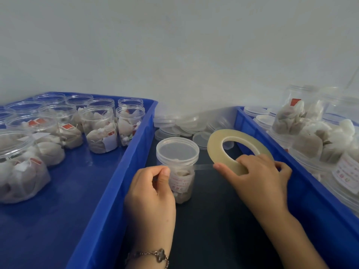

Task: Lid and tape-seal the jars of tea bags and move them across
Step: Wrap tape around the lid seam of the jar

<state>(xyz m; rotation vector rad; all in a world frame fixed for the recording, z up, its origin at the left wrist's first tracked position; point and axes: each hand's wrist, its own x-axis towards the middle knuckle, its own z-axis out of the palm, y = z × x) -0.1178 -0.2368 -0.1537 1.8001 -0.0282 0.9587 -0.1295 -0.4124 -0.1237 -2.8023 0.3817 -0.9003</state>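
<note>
A clear plastic jar (182, 171) full of tea bags stands on the dark table between two blue trays, with its clear lid (177, 150) on. My left hand (151, 193) holds the jar's left side, thumb pressed just under the lid. My right hand (260, 177) grips a thin roll of clear tape (231, 146) held tilted to the right of the jar. A strip of tape (204, 166) stretches from the roll to the jar at the lid seam.
The left blue tray (108, 200) holds several open jars of tea bags (99, 129). The right blue tray (318, 200) holds more jars, some lying down (345, 171). Loose clear lids (186, 123) are piled against the wall behind the jar.
</note>
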